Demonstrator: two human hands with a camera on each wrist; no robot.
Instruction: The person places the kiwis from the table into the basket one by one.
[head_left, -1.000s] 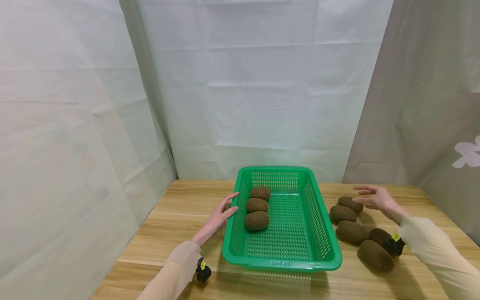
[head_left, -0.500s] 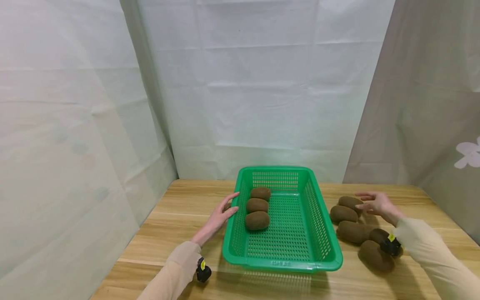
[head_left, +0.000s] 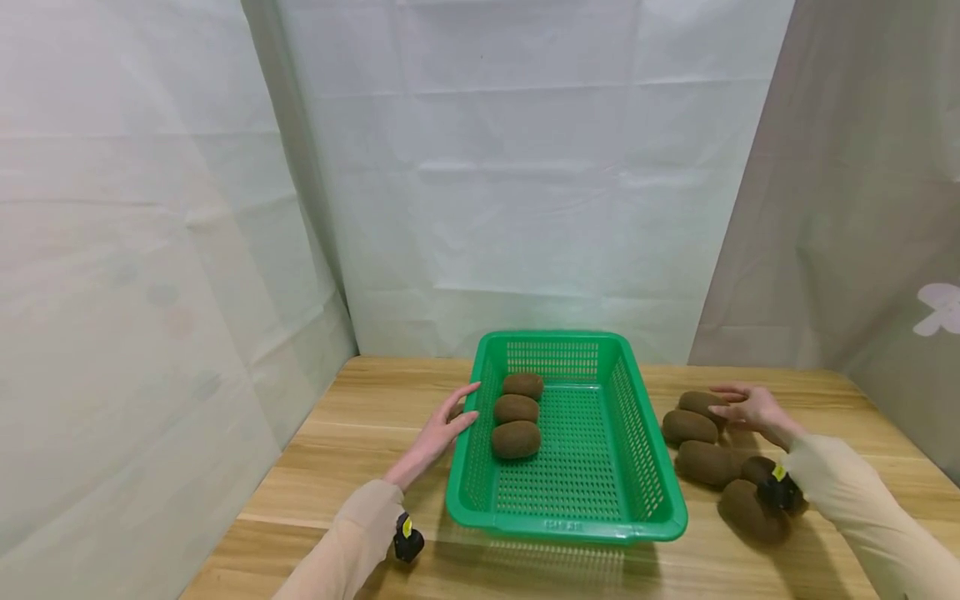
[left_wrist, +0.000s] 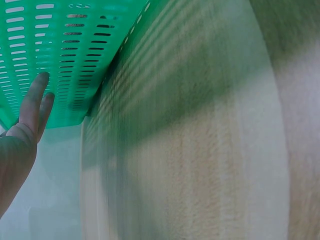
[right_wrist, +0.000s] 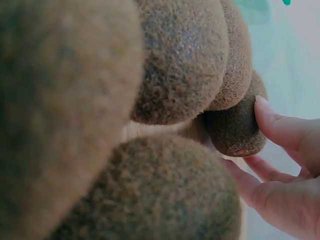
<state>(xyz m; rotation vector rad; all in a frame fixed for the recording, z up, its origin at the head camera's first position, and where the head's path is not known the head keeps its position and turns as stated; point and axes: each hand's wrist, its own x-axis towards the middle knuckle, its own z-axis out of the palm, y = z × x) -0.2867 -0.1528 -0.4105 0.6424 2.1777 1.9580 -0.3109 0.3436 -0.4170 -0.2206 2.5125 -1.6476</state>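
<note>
The right hand (head_left: 756,411) covers the right end of the far kiwi (head_left: 697,402). A black wrist unit (head_left: 778,493) partly hides the rightmost kiwi (head_left: 754,468). Picture edges cut off the left sleeve (head_left: 352,533) and the right sleeve (head_left: 855,496). The lettering (head_left: 564,526) on the near rim of the green basket (head_left: 510,522) is too small to read. In the right wrist view, the closest kiwi (right_wrist: 65,100) is blurred and cropped. The left wrist view crops the basket.
</note>
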